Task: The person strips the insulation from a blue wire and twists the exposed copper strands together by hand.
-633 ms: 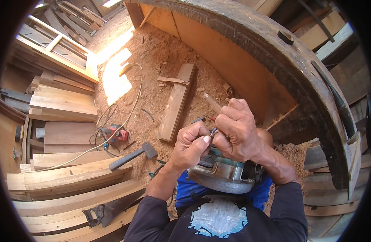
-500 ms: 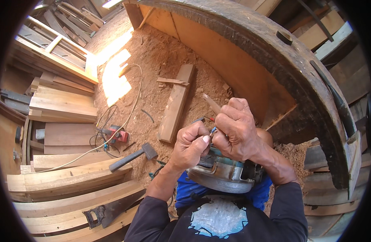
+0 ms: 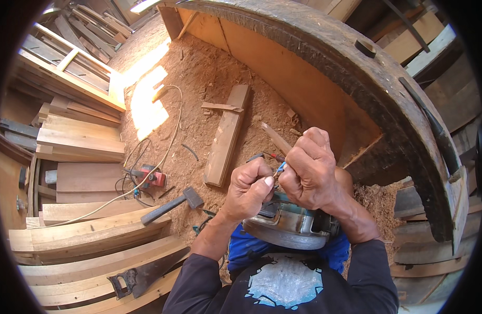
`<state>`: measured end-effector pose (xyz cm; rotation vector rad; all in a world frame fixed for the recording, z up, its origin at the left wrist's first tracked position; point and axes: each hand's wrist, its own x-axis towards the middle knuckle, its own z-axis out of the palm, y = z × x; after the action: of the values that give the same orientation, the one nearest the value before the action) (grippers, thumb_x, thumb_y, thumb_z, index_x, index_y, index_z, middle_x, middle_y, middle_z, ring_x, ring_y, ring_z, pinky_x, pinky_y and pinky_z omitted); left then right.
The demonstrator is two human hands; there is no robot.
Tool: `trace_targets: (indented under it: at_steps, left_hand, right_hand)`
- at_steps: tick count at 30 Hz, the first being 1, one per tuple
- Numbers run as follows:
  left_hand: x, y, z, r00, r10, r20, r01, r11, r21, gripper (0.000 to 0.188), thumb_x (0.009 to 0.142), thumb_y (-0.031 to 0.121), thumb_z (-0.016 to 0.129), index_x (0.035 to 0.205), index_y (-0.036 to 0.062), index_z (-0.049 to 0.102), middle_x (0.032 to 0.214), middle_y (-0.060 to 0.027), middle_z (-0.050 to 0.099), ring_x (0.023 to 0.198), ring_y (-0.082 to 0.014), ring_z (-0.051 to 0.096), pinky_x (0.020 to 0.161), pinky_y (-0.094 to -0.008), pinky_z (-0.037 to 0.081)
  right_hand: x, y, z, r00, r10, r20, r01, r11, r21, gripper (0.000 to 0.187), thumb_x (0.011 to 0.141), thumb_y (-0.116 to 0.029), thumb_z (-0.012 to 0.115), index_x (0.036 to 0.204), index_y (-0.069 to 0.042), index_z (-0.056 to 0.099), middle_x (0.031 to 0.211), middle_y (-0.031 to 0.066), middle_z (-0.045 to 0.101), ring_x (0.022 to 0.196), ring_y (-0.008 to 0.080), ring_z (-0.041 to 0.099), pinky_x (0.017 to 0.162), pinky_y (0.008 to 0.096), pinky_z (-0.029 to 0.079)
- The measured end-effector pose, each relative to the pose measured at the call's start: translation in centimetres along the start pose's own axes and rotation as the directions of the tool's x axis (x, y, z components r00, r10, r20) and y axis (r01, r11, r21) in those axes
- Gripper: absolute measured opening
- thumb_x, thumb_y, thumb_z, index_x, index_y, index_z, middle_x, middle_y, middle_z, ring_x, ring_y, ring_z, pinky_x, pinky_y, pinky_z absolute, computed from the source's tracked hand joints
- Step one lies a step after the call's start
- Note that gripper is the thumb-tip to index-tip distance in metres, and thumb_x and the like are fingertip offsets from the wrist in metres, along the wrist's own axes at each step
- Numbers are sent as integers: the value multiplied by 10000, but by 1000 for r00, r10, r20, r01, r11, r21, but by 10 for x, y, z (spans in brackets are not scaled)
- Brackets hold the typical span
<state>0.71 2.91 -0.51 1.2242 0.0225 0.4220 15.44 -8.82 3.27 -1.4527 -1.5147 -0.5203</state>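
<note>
My left hand (image 3: pixel 250 189) is closed in a pinch, thumb pressed against the curled fingers; what it holds is hidden. Close beside it, my right hand (image 3: pixel 311 175) is closed on a thin blue wire (image 3: pixel 280 167), which shows in the gap between the hands. Below both hands, a power tool (image 3: pixel 288 235) with a teal body and round metal base rests in my lap. Just beyond the fingers lie a slim red tool (image 3: pixel 275 156), partly covered, and a strip of wood (image 3: pixel 273 137).
A hammer (image 3: pixel 170 206) and a red power tool (image 3: pixel 153 176) with a cord lie to the left. A handsaw (image 3: pixel 141 277) rests on stacked boards (image 3: pixel 84 230). Ahead, a plank (image 3: pixel 228 141) lies on sawdust. A large curved wooden workpiece (image 3: pixel 324 57) arches around the right.
My right hand has drawn slightly away from the left, so the gap between them is wider. More of the blue wire and the slim red tool shows.
</note>
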Motion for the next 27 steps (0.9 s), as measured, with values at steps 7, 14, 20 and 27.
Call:
trace_targets:
  at_steps: [7, 14, 20, 27]
  left_hand:
    - [-5, 8, -9, 972, 234, -22, -200, 873, 446, 110, 945, 5, 579, 836, 16, 572, 706, 2, 516, 600, -64, 450, 523, -269, 366]
    - [-1, 30, 5, 962, 267, 59, -228, 664, 712, 76, 856, -42, 649, 836, 12, 600, 698, -77, 545, 588, -176, 532, 544, -336, 427]
    - [3, 28, 9, 943, 277, 183, -307, 519, 797, 98, 809, -46, 664, 822, 19, 593, 705, -137, 563, 615, -331, 581, 573, -406, 475]
    - [6, 27, 8, 966, 234, 106, -229, 601, 766, 80, 816, -36, 644, 810, 21, 588, 680, -145, 563, 603, -332, 589, 569, -403, 474]
  right_hand:
    - [3, 5, -30, 831, 312, 461, -450, 865, 224, 214, 833, -103, 660, 1028, -18, 685, 978, 159, 657, 967, 363, 632, 867, 478, 488]
    - [24, 3, -37, 855, 119, 505, -314, 894, 321, 368, 827, -103, 724, 1181, -7, 705, 1110, 193, 701, 1037, 379, 672, 887, 456, 539]
    - [19, 9, -32, 784, 71, 617, -270, 933, 236, 191, 768, -80, 729, 945, -18, 695, 910, 146, 676, 874, 365, 650, 763, 466, 521]
    - [4, -4, -12, 937, 102, 334, -130, 989, 63, 131, 678, -70, 662, 775, -75, 573, 735, 97, 532, 721, 322, 540, 646, 460, 422]
